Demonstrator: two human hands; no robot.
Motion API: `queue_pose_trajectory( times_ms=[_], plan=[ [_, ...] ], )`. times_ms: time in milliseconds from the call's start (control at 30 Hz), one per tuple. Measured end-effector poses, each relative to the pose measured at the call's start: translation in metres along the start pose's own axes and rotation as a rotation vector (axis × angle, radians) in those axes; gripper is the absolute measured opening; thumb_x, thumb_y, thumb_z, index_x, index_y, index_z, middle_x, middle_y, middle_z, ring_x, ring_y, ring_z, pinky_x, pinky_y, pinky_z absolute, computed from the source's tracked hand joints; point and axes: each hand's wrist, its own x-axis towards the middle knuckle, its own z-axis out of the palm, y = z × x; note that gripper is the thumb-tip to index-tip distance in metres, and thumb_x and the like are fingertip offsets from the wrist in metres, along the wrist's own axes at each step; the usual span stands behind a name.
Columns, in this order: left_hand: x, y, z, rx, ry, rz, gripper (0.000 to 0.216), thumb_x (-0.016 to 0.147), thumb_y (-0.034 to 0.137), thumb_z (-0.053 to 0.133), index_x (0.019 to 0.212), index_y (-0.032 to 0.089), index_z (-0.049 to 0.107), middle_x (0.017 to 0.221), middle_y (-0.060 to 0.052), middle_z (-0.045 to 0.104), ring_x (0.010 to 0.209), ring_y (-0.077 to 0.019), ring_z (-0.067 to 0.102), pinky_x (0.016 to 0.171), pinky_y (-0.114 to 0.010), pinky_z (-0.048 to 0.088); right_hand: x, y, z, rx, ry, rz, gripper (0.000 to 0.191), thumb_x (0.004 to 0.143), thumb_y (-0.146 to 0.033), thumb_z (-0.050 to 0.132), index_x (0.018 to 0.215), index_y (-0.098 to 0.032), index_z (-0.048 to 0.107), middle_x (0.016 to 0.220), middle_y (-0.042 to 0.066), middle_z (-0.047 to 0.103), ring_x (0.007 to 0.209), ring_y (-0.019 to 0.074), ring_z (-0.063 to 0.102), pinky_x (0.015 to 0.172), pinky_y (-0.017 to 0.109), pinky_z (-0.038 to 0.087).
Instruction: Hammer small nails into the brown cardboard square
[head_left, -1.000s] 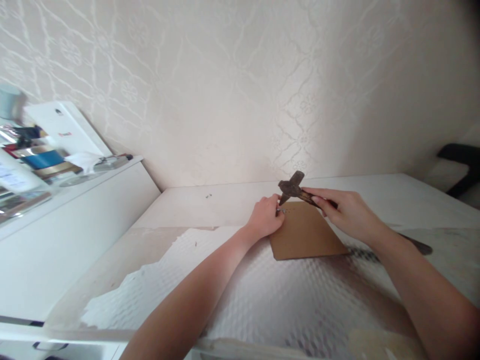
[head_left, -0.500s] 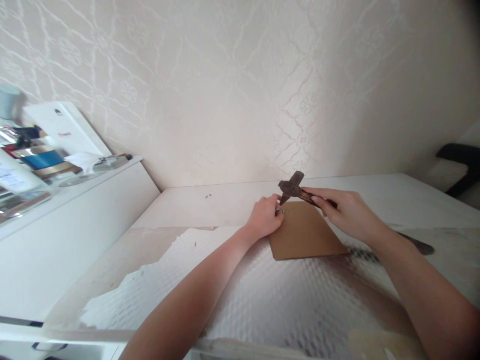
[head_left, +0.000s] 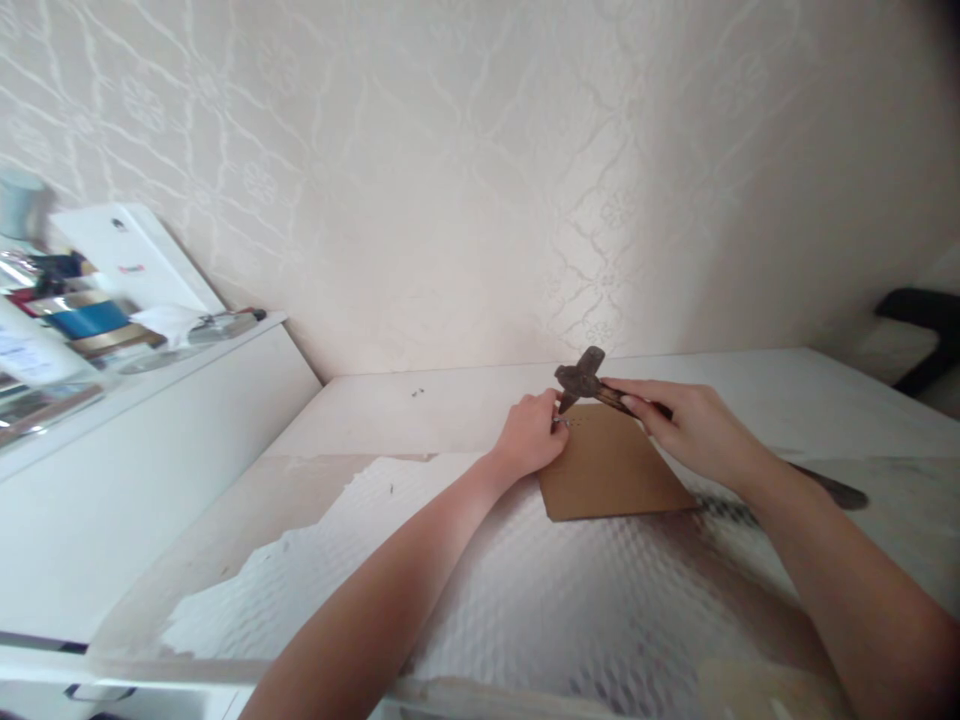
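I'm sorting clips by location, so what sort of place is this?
Probably a room in someone's home: there's patterned wallpaper ahead, and a white cabinet at the left is cluttered on top.

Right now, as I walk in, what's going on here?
A person's right hand holds a dark hammer, its head close to the left hand. That hand is at the far left corner of a brown board, by small shiny bits too blurred to identify. The board's near part lies over a white textured sheet.
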Motion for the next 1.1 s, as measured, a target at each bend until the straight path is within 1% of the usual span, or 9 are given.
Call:
queue_pose_trajectory(
  times_ms=[67, 200, 300, 433, 567, 700, 800, 900, 1100],
  plan=[
    [-0.0002, 0.0005, -0.0002, 0.001, 0.003, -0.003, 0.016, 0.076, 0.017, 0.044, 0.092, 0.018, 0.048, 0.085, -0.005, 0.062, 0.085, -0.0215, 0.055, 0.076, -0.033, 0.044, 0.0001, 0.0006, 0.0000, 0.000, 0.009, 0.008, 0.038, 0.089, -0.026, 0.040, 0.120, -0.021, 0.061, 0.108, 0.004, 0.069, 0.093, 0.0210, 0.065, 0.081, 0.032, 0.050],
    [-0.0007, 0.0010, -0.0005, -0.018, -0.001, 0.003, 0.017, 0.075, 0.015, 0.045, 0.092, 0.019, 0.048, 0.084, -0.004, 0.062, 0.086, -0.0211, 0.055, 0.078, -0.033, 0.044, -0.0001, 0.0008, -0.0004, -0.012, -0.014, -0.003, 0.037, 0.088, -0.025, 0.040, 0.119, -0.022, 0.062, 0.109, 0.004, 0.068, 0.094, 0.0210, 0.065, 0.081, 0.033, 0.049],
    [-0.0007, 0.0007, -0.0002, -0.019, 0.007, -0.004, 0.015, 0.076, 0.016, 0.044, 0.090, 0.019, 0.048, 0.084, -0.006, 0.062, 0.085, -0.0221, 0.055, 0.077, -0.034, 0.044, -0.0003, -0.0008, -0.0009, -0.010, 0.010, 0.013, 0.037, 0.089, -0.026, 0.040, 0.119, -0.023, 0.061, 0.108, 0.002, 0.069, 0.093, 0.0212, 0.065, 0.080, 0.033, 0.050],
    [-0.0004, 0.0001, 0.0003, -0.032, 0.002, 0.010, 0.016, 0.075, 0.016, 0.045, 0.091, 0.018, 0.048, 0.085, -0.006, 0.062, 0.086, -0.0233, 0.055, 0.077, -0.036, 0.044, -0.0003, -0.0024, -0.0009, 0.007, -0.003, 0.002, 0.036, 0.089, -0.026, 0.040, 0.117, -0.024, 0.063, 0.110, 0.002, 0.068, 0.094, 0.0214, 0.065, 0.081, 0.034, 0.050],
    [-0.0003, 0.0001, -0.0001, -0.019, 0.006, 0.002, 0.016, 0.076, 0.016, 0.044, 0.090, 0.018, 0.049, 0.085, -0.007, 0.062, 0.086, -0.0234, 0.055, 0.077, -0.036, 0.044, -0.0001, -0.0028, -0.0006, 0.005, 0.020, 0.016, 0.037, 0.089, -0.026, 0.041, 0.118, -0.024, 0.062, 0.106, 0.002, 0.069, 0.090, 0.0208, 0.066, 0.079, 0.033, 0.050],
    [-0.0004, 0.0006, -0.0006, -0.019, -0.010, 0.004, 0.018, 0.075, 0.015, 0.044, 0.092, 0.018, 0.049, 0.085, -0.005, 0.062, 0.086, -0.0220, 0.055, 0.077, -0.034, 0.044, 0.0000, -0.0026, -0.0015, -0.011, -0.006, 0.023, 0.037, 0.088, -0.026, 0.040, 0.117, -0.021, 0.063, 0.104, 0.004, 0.070, 0.087, 0.0209, 0.066, 0.076, 0.032, 0.050],
    [-0.0008, 0.0009, -0.0005, -0.015, -0.004, -0.011, 0.018, 0.076, 0.015, 0.044, 0.093, 0.018, 0.049, 0.085, -0.005, 0.063, 0.085, -0.0211, 0.055, 0.077, -0.033, 0.044, -0.0002, -0.0019, -0.0037, -0.017, 0.027, 0.040, 0.037, 0.088, -0.026, 0.041, 0.118, -0.021, 0.062, 0.101, 0.003, 0.071, 0.084, 0.0204, 0.067, 0.072, 0.031, 0.050],
    [-0.0014, 0.0010, -0.0008, -0.047, 0.000, 0.011, 0.023, 0.075, 0.014, 0.044, 0.097, 0.019, 0.050, 0.086, -0.003, 0.064, 0.086, -0.0205, 0.055, 0.078, -0.033, 0.043, -0.0007, -0.0003, -0.0060, -0.034, 0.052, 0.051, 0.037, 0.088, -0.026, 0.041, 0.118, -0.023, 0.063, 0.096, 0.002, 0.072, 0.080, 0.0199, 0.067, 0.069, 0.030, 0.051],
    [-0.0023, 0.0011, -0.0024, -0.107, -0.001, 0.024, 0.030, 0.070, 0.016, 0.049, 0.100, 0.020, 0.050, 0.092, -0.003, 0.066, 0.087, -0.0207, 0.056, 0.080, -0.033, 0.044, -0.0012, 0.0015, -0.0062, -0.057, 0.029, 0.047, 0.037, 0.088, -0.028, 0.041, 0.118, -0.024, 0.063, 0.093, 0.002, 0.072, 0.078, 0.0206, 0.067, 0.066, 0.031, 0.051]
  ],
)
